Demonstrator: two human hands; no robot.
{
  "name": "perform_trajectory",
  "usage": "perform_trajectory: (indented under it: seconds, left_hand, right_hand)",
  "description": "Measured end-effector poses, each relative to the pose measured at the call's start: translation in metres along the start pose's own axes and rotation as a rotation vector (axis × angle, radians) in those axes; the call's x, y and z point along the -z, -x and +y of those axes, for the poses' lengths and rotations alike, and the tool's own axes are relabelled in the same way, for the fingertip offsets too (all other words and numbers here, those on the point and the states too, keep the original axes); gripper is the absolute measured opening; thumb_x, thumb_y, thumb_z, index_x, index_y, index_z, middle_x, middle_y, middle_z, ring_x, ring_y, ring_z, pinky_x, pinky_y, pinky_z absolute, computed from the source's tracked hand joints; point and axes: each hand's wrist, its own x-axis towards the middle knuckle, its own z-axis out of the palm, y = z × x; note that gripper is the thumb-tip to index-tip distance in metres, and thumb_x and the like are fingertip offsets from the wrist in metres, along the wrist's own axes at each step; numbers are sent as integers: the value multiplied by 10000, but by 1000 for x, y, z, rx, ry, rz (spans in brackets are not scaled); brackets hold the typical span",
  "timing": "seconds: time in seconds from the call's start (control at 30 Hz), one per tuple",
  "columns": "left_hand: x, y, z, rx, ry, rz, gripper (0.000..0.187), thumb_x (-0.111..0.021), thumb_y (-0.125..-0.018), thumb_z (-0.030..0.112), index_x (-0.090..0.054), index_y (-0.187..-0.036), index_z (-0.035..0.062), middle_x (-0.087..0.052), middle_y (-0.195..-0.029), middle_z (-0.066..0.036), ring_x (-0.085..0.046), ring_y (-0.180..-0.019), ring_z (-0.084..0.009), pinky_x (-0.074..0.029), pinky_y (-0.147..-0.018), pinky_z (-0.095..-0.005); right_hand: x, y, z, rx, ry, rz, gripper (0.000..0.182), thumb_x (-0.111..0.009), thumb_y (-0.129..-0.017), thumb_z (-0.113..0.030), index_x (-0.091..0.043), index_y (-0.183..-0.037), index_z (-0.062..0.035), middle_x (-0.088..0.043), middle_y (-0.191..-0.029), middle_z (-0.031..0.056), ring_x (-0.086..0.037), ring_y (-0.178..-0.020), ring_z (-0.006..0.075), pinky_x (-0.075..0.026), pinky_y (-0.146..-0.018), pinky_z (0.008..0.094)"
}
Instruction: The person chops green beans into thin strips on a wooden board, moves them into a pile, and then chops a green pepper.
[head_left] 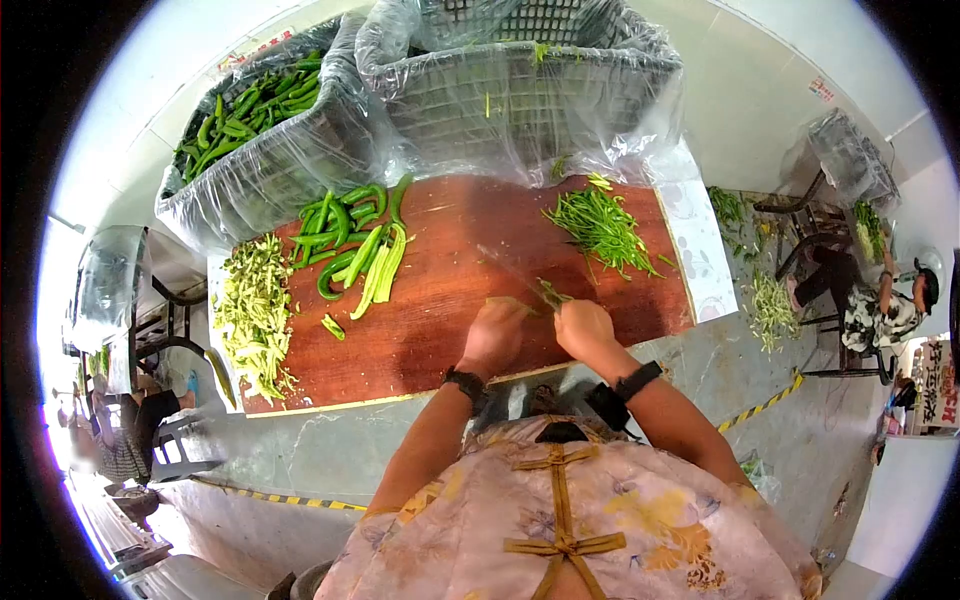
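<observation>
My left hand [497, 335] is closed near the board's front edge; what its fingers hold is hidden. Beside it my right hand [585, 328] is closed on what looks like a knife, whose blurred blade [510, 266] points up and left. A small bit of green [549, 292] shows at its fingertips. Both hands are over the reddish-brown board [450, 250]. Thin green strips [600, 232] lie in a pile beyond my right hand. Left of centre are whole green peppers [345, 222] and lengthwise-cut pieces [378, 268]. Chopped pale-green pieces [258, 315] are heaped along the left edge.
A plastic-lined crate [290, 150] of green peppers stands behind the board at left, another lined crate [520, 100] at back centre. One person [880, 310] sits at far right, another [125, 420] at far left. Green scraps [770, 310] lie on the floor at right.
</observation>
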Motion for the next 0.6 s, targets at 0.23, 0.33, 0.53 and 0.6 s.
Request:
perform_trajectory:
  seconds: [0.23, 0.33, 0.53, 0.6]
  left_hand:
    - [1, -4, 3, -45, -52, -2, 139, -545, -674, 74, -599, -801, 57, -564, -894, -106, -535, -876, -297, -452, -801, -383]
    - [0, -4, 2, -48, -43, 32, 146, -540, -673, 68, -609, -801, 63, -573, -902, -106, -539, -878, -296, -451, -803, -379]
    - [2, -3, 3, -25, 7, 22, 171, -543, -671, 60, -625, -821, 68, -590, -928, -90, -542, -880, -290, -452, -813, -380]
    - [5, -5, 4, -37, -8, 21, 161, -546, -675, 71, -627, -814, 73, -589, -921, -83, -541, -887, -286, -450, -814, -380]
  right_hand:
    - [10, 39, -4, 41, 33, -85, 205, -567, -760, -168, -619, -654, -1, -601, -669, 224, -600, -648, 400, -489, -589, 484]
    - [10, 38, -4, 46, 53, -98, 189, -565, -748, -152, -620, -643, -5, -606, -670, 219, -603, -646, 399, -489, -590, 483]
    - [1, 18, -14, 67, 12, -124, 160, -581, -718, -137, -622, -634, -8, -608, -670, 217, -604, -647, 400, -487, -588, 482]
    - [-2, 10, -16, 72, -7, -100, 154, -591, -707, -139, -622, -630, -9, -607, -669, 217, -604, -647, 400, -486, -584, 480]
